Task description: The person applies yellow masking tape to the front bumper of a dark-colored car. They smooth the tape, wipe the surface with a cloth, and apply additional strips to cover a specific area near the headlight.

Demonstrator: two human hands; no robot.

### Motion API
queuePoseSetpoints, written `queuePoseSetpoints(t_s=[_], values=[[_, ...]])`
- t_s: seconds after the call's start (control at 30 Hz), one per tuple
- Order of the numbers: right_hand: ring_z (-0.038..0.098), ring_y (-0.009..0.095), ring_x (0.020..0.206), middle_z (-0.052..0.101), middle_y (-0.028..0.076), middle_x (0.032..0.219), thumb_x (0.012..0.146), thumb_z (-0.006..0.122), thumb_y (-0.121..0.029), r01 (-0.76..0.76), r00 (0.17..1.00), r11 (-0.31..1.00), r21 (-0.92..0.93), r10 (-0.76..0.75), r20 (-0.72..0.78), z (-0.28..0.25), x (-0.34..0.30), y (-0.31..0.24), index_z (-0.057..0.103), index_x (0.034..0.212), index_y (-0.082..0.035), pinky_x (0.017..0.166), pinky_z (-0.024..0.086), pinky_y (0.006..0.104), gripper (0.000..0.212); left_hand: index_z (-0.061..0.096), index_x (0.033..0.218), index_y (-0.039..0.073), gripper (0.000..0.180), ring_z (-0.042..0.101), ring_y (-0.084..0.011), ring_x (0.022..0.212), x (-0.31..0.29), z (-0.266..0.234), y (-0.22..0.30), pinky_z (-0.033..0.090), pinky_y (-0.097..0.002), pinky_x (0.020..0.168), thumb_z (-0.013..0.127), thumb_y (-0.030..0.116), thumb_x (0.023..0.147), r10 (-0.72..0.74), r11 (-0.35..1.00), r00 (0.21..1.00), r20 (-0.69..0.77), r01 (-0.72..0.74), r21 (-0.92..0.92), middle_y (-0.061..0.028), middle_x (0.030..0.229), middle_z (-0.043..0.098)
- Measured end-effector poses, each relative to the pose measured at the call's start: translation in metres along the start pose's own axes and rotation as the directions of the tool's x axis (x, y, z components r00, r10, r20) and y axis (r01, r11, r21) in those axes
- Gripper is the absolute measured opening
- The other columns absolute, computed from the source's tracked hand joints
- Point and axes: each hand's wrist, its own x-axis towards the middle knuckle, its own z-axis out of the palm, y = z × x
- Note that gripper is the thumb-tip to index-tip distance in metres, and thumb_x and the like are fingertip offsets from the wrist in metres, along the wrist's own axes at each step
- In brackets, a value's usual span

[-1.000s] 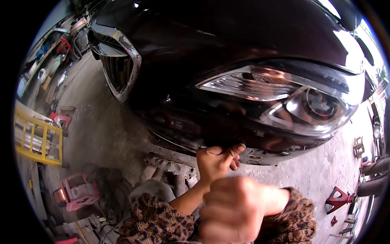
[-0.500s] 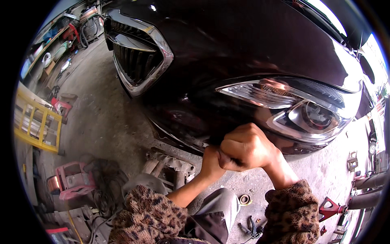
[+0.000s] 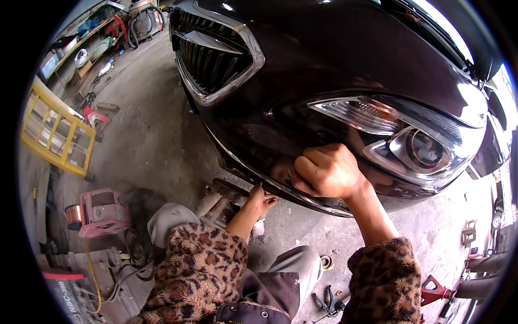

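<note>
The front corner of a dark, glossy car fills the upper part of the head view. Against its bumper (image 3: 291,186), below the headlight (image 3: 421,148), my right hand (image 3: 329,173) is closed in a fist, knuckles up, with nothing seen in it. My left hand (image 3: 260,201) is lower and further left, at the bumper's bottom edge. Its thumb points up and some fingers stretch to the right, apart from the thumb; the bumper edge partly hides where they touch. A chrome-framed grille (image 3: 216,54) is at the upper left of the car.
Beside my left forearm stands a worn support (image 3: 221,197) under the bumper. A pink-framed wire spool unit (image 3: 105,213) and cables lie at left, near a yellow rack (image 3: 59,129). Pliers (image 3: 329,302) and a tape roll (image 3: 326,263) lie on the floor, a red stand (image 3: 433,291) at right.
My hands, close together before, have separated: the left dropped to the lower left, while the right stays fisted at the bumper, slightly higher. The whole view has shifted, so the car sits further right.
</note>
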Motion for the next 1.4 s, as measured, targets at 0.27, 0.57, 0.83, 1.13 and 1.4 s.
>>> queuePoseSetpoints(t_s=[0.27,0.57,0.83,1.13,1.4], values=[[0.058,0.019,0.05,0.05,0.003,0.061,0.081,0.07,-0.026,0.064,0.998,0.988,-0.14,-0.064,0.0,-0.001,-0.001,0.004,0.052,0.069,-0.01,0.046,0.047,0.0323,0.028,0.058,0.134,0.012,0.094,0.048,-0.025,0.128,0.026,0.031,-0.078,0.032,-0.051,0.114,0.025,0.087,0.086,0.089,0.758,0.986,0.139,0.023,-0.652,-0.0083,0.133,0.057],[0.057,0.017,0.053,0.048,0.002,0.063,0.077,0.072,-0.024,0.002,0.999,0.978,-0.21,0.007,0.04,-0.005,-0.017,0.003,0.05,0.069,-0.011,0.048,0.048,0.03,0.027,0.056,0.131,0.006,0.046,0.058,-0.0301,0.12,0.049,0.077,-0.096,0.046,-0.0467,0.107,0.047,0.039,0.101,0.442,0.705,0.858,0.261,-0.152,-0.692,-0.012,0.132,0.058],[0.051,0.02,0.046,0.045,0.004,0.059,0.072,0.074,-0.016,0.011,1.0,0.987,-0.157,-0.015,-0.025,0.004,0.004,-0.002,0.048,0.062,-0.009,0.042,0.043,0.0326,0.029,0.044,0.144,0.006,0.05,0.039,-0.0257,0.136,0.139,0.024,-0.072,0.026,-0.0424,0.12,0.034,0.038,0.106,0.626,-0.495,0.378,0.682,0.869,-0.027,-0.0092,0.147,0.044],[0.052,0.019,0.047,0.046,0.004,0.059,0.072,0.073,-0.013,-0.008,1.0,0.982,-0.187,0.007,-0.008,0.002,0.003,-0.002,0.05,0.062,-0.009,0.043,0.043,0.0319,0.026,0.059,0.124,0.008,0.031,0.054,-0.0251,0.116,0.076,0.049,-0.05,0.045,-0.0397,0.103,0.047,0.025,0.101,0.525,0.427,0.817,0.239,-0.01,-0.904,-0.0094,0.124,0.06],[0.051,0.018,0.045,0.046,0.004,0.058,0.073,0.071,-0.011,0.011,1.0,0.979,-0.204,-0.014,-0.012,0.002,0.008,-0.003,0.048,0.06,-0.009,0.042,0.043,0.0303,0.026,0.051,0.136,0.007,0.042,0.046,-0.026,0.13,0.073,0.062,-0.027,0.038,-0.0416,0.111,0.04,0.03,0.103,0.688,0.498,0.615,0.386,-0.014,-0.867,-0.011,0.138,0.053]])
